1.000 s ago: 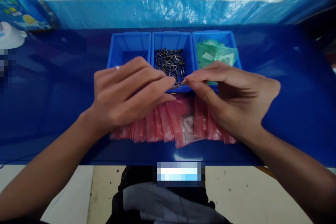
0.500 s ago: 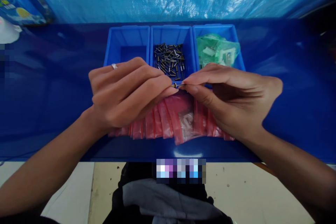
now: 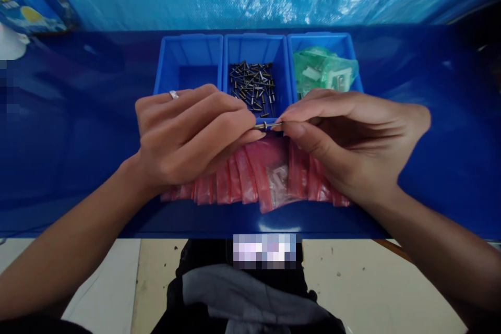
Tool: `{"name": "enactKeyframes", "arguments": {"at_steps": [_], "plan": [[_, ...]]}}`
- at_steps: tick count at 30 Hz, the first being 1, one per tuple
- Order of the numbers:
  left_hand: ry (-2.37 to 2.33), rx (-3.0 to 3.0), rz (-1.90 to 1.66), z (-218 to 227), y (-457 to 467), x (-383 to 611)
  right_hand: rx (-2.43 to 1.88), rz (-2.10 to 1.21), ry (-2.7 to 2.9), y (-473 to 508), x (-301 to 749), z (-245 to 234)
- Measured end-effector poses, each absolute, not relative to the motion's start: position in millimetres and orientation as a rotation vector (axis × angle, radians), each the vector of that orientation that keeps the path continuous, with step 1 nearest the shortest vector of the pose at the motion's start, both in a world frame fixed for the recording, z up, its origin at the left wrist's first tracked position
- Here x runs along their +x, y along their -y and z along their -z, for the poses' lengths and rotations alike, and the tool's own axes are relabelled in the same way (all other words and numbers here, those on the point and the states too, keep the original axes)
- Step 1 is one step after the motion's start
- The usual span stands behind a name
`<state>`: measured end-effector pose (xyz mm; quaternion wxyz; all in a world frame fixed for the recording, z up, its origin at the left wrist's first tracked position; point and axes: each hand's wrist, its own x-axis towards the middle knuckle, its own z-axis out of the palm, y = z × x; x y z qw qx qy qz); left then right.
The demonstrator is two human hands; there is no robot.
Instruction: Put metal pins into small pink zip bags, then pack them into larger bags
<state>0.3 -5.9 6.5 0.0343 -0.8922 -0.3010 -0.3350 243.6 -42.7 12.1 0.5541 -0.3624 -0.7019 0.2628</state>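
A thin metal pop rivet [image 3: 265, 126] lies level between my two hands, its flange showing in the gap. My left hand [image 3: 195, 135], with a ring on one finger, pinches the rivet's thicker body between thumb and forefinger. On the other side, my right hand [image 3: 348, 141] grips the thin pin with thumb and forefinger. Just beyond the fingertips, the middle blue bin [image 3: 255, 44] holds many loose rivets [image 3: 252, 83]. Under the hands lies a row of small zip bags with red edges [image 3: 238, 177]; one clear bag [image 3: 279, 182] has a pale part inside.
The left blue bin [image 3: 191, 49] shows a bare floor where visible. In the right blue bin [image 3: 321, 39] sits a green plastic bag [image 3: 324, 70] with pale parts. A blue printed package [image 3: 35, 5] and a white object [image 3: 11, 44] stand at the far left of the blue table [image 3: 86, 167].
My right hand has drawn slightly to the right, and more of the rivet shows between the hands. The whole view has shifted up a little.
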Motion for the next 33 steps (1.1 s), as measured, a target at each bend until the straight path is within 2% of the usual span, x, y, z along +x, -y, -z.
{"name": "enactKeyframes", "arguments": {"at_steps": [3,14,21,26,30,33], "plan": [[0.720,-2.682,1.026,-4.8,4.7,-1.8,-0.907,-0.639,1.662,44.5,243.8,-13.8],[0.665,-2.489,0.965,-16.0,3.9,4.0,-0.783,-0.648,1.587,39.6,243.9,-5.3],[0.832,-2.448,1.052,-6.1,-3.4,-1.6,-0.962,-0.261,1.812,31.4,250.9,0.1],[0.935,-2.539,0.976,0.0,-12.9,-5.5,-0.741,0.052,2.088,28.5,256.5,-1.3],[0.882,-2.571,1.079,4.4,-18.5,-6.7,-0.614,0.100,2.197,24.6,264.9,-3.9],[0.876,-2.555,1.123,4.8,-19.4,-6.8,-0.467,0.282,2.317,23.0,268.1,-9.0]]}}
